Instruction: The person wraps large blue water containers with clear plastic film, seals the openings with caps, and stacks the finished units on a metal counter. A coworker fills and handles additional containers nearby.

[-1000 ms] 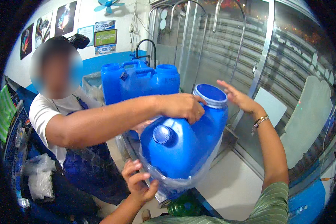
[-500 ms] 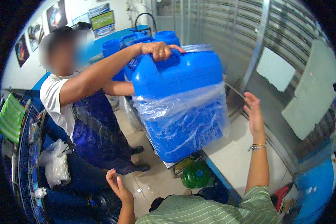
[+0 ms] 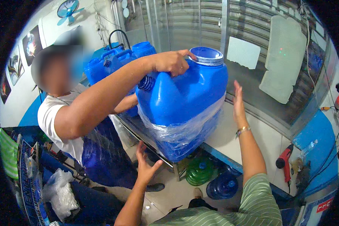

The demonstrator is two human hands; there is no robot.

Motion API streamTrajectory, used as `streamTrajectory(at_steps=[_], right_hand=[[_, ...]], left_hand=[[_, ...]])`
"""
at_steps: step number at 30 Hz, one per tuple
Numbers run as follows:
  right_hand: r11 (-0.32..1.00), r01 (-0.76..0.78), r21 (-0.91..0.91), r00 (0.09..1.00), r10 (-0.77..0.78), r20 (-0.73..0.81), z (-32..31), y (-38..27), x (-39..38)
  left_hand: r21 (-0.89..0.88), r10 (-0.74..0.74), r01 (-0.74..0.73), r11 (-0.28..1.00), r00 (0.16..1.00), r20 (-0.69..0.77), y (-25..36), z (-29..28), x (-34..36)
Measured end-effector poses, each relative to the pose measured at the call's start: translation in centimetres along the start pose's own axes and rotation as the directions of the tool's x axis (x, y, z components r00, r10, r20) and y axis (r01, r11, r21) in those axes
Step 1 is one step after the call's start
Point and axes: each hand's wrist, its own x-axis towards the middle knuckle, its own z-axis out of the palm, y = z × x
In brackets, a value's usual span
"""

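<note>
A big blue plastic jerrycan stands on the bench in front of me, clear plastic film wrapped round its lower half. Its wide mouth at the top right has no cap. Another person's hand grips its handle; their other hand is partly hidden behind it. My left hand is raised just below the jerrycan's near left side, fingers spread, touching nothing. To the right of the jerrycan, apart from it, my right hand is held up with fingers stretched out and nothing in it.
More blue jerrycans stand behind. A green round bottle and a dark blue one lie under the bench. A red heat gun rests at the right. At lower left is crumpled clear plastic. Metal-framed panels rise beyond.
The other person has turned the jerrycan so its narrow side and mouth face more toward me. My left hand has risen toward it, and my view has shifted.
</note>
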Motion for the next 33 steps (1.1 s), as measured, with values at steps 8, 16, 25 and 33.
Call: streamTrajectory(at_steps=[8, 16, 25, 33], right_hand=[[0.987, 0.145, -0.071, 0.894, -0.100, 0.436, 0.8, -10.7, 11.7], [0.927, 0.361, -0.103, 0.907, -0.323, 0.271, -8.0, -3.6, 5.5], [0.993, -0.048, -0.106, 0.967, 0.019, -0.253, -11.8, 8.6, -17.4], [0.924, 0.207, -0.321, 0.872, -0.025, 0.489, 1.2, 7.0, -33.7]], left_hand=[[-0.500, -0.065, -0.001, 0.866, 0.991, -0.116, -9.6, 3.2, 8.8], [-0.070, -0.082, 0.051, 0.996, 0.823, -0.562, -2.7, 10.9, 4.5], [-0.074, -0.453, 0.452, 0.889, 0.843, -0.289, 2.4, 13.8, 2.7], [-0.107, -0.434, 0.532, 0.840, 0.777, 0.455, 3.9, 7.3, -8.1]])
